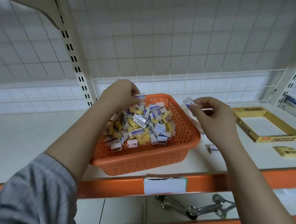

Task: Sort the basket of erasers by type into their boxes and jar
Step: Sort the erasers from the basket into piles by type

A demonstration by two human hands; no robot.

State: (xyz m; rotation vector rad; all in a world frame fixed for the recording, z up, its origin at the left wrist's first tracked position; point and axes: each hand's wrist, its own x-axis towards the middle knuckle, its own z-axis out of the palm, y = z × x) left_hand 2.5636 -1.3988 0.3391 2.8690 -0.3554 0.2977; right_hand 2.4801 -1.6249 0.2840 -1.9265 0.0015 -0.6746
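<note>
The orange basket (145,155) sits on the shelf (35,132), heaped with mixed erasers (139,125) in yellow sleeves and in white-and-blue sleeves. The left hand (119,94) hangs over the back of the heap, fingers curled, pinching one white-and-blue eraser (140,96) just clear of the pile. The right hand (212,113) is outside the basket's right rim, thumb and fingertips pinching a second white-and-blue eraser (188,101); behind that hand there seems to be a clear jar, though it is too hidden and blurred to be sure. Further right lies an open yellow box (245,125), its white floor bare, with a lone yellow eraser (286,151) on the shelf in front of it and a small white eraser (212,149) near the basket's right corner. Spoons (206,208) lie on the lower shelf.

The step in hand looks like picking out white-and-blue erasers, with most of the sorting left. The next move calls for carrying each held eraser to the container for its type and releasing it inside, keeping the yellow ones for the yellow box.
</note>
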